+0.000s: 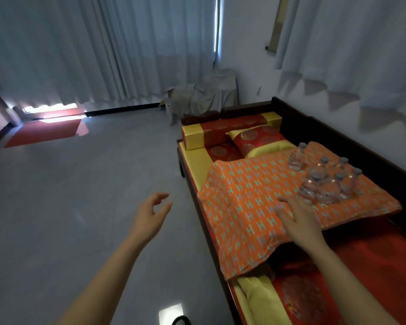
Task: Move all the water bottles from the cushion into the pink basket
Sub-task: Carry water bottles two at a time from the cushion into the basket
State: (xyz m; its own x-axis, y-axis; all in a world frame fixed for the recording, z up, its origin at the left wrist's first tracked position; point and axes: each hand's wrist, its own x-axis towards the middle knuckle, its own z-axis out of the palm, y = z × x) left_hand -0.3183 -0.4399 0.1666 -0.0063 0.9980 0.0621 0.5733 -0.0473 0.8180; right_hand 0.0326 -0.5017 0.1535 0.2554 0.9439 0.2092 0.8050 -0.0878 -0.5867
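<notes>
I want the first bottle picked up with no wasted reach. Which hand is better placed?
Right. The right hand is open over the orange cloth, just short of the water bottles. The left hand hangs over the floor, away from them.

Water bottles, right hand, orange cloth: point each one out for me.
Water bottles [324, 181]: head view, on the body of a front bottle in the cluster.
Right hand [295, 219]: head view, on the back of the hand.
Orange cloth [244, 184]: head view, on the bare patterned part left of the bottles.
</notes>
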